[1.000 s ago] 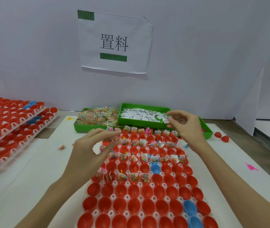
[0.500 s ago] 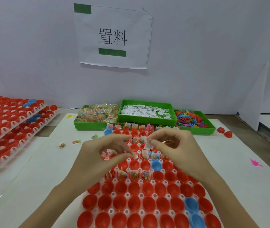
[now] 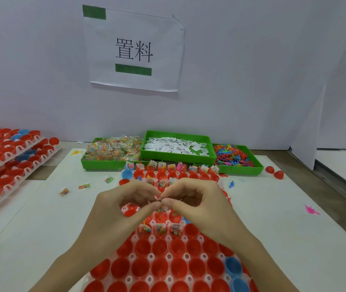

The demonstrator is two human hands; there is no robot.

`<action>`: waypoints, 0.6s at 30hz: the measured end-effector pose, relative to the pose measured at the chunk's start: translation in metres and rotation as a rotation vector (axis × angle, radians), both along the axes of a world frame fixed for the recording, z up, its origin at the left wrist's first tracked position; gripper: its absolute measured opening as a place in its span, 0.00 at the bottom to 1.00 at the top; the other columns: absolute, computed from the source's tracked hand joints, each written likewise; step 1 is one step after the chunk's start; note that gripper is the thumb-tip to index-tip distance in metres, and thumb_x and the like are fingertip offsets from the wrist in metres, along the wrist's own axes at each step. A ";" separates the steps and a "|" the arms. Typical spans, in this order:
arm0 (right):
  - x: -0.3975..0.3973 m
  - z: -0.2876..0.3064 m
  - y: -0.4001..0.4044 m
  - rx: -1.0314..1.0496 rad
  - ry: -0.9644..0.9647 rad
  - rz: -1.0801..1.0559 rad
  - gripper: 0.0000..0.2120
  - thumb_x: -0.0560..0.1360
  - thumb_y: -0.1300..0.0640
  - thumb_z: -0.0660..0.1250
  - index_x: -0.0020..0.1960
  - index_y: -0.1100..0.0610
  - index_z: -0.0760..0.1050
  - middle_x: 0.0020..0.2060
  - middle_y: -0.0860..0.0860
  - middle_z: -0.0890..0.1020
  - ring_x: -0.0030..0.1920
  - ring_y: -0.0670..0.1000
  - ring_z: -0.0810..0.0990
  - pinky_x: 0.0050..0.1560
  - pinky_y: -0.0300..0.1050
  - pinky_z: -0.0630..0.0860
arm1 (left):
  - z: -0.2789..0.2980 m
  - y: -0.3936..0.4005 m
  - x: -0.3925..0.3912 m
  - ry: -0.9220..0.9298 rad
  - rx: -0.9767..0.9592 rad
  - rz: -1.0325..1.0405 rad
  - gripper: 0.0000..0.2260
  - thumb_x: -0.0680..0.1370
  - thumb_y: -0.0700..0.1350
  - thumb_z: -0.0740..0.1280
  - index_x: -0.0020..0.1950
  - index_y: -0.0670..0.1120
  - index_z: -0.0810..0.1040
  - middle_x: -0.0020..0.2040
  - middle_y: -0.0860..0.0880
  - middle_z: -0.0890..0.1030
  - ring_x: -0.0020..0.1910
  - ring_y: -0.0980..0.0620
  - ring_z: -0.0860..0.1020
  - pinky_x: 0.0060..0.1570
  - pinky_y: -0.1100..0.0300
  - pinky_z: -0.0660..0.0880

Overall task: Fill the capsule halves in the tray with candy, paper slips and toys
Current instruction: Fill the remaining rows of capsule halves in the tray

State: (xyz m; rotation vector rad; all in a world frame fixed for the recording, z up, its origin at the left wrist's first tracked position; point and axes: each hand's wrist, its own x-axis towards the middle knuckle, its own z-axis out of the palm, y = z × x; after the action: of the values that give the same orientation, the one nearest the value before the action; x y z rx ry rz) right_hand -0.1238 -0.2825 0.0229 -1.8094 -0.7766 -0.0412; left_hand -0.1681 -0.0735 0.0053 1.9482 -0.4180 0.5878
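Observation:
A white tray (image 3: pixel 168 257) holds rows of red and a few blue capsule halves; the far rows carry candy packets and paper slips, the near rows hold nothing. My left hand (image 3: pixel 121 209) and my right hand (image 3: pixel 201 205) meet fingertip to fingertip above the tray's middle. Between them they pinch small white paper slips (image 3: pixel 159 198), mostly hidden by the fingers. Three green bins stand behind the tray: candy packets (image 3: pixel 113 149), paper slips (image 3: pixel 176 145) and coloured plastic toys (image 3: pixel 233 155).
Stacked trays of red capsule halves (image 3: pixel 5 157) sit at the left. Loose candy packets (image 3: pixel 84 186) lie on the white mat left of the tray. Two red capsule halves (image 3: pixel 274 172) and a pink toy (image 3: pixel 311 210) lie at the right. A labelled sheet hangs on the wall.
My right hand came back from the slip bin to the tray's middle. Both hands closed together, and their fingertips now touch around the slips.

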 end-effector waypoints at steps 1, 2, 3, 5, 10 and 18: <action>0.000 0.000 0.000 0.007 0.021 0.014 0.03 0.78 0.57 0.74 0.51 0.54 0.85 0.43 0.50 0.87 0.45 0.52 0.87 0.50 0.50 0.84 | 0.000 0.000 0.000 -0.005 0.021 -0.002 0.08 0.73 0.46 0.76 0.52 0.53 0.85 0.45 0.54 0.86 0.44 0.51 0.85 0.46 0.59 0.81; 0.002 0.001 -0.001 0.012 0.038 0.024 0.04 0.79 0.57 0.73 0.52 0.55 0.85 0.42 0.51 0.87 0.45 0.52 0.87 0.49 0.49 0.84 | 0.000 0.000 0.000 -0.011 0.039 -0.005 0.08 0.74 0.47 0.75 0.52 0.54 0.85 0.46 0.54 0.86 0.44 0.50 0.85 0.46 0.58 0.81; 0.003 0.002 -0.003 0.013 0.048 0.025 0.05 0.79 0.56 0.72 0.52 0.55 0.85 0.42 0.51 0.87 0.45 0.52 0.87 0.48 0.47 0.84 | 0.001 0.001 0.000 -0.016 0.055 -0.010 0.08 0.74 0.47 0.74 0.52 0.54 0.85 0.47 0.54 0.85 0.44 0.50 0.84 0.46 0.58 0.80; 0.009 0.005 -0.008 0.021 0.045 -0.015 0.06 0.81 0.56 0.70 0.52 0.55 0.85 0.42 0.51 0.87 0.45 0.52 0.87 0.46 0.42 0.83 | 0.001 0.003 0.001 -0.015 0.062 -0.017 0.07 0.76 0.47 0.72 0.52 0.55 0.85 0.48 0.53 0.83 0.42 0.49 0.83 0.45 0.58 0.79; 0.059 0.004 -0.045 -0.001 -0.037 -0.396 0.08 0.82 0.61 0.66 0.53 0.53 0.83 0.41 0.49 0.87 0.44 0.49 0.86 0.42 0.40 0.82 | 0.003 0.005 0.001 -0.012 0.081 -0.009 0.04 0.78 0.47 0.70 0.50 0.54 0.84 0.48 0.52 0.82 0.40 0.50 0.82 0.44 0.53 0.79; 0.169 -0.013 -0.094 -0.608 -0.126 -0.769 0.11 0.82 0.65 0.65 0.59 0.60 0.84 0.58 0.57 0.85 0.58 0.55 0.83 0.63 0.46 0.76 | 0.007 0.006 -0.001 -0.032 0.133 0.003 0.04 0.78 0.46 0.69 0.48 0.52 0.84 0.47 0.55 0.81 0.41 0.50 0.81 0.44 0.60 0.77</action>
State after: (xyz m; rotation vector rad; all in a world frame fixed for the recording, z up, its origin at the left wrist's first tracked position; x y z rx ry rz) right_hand 0.0454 -0.3768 0.0095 -2.6184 -0.1240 -0.4660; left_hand -0.1688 -0.0678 0.0118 2.0683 -0.4852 0.6069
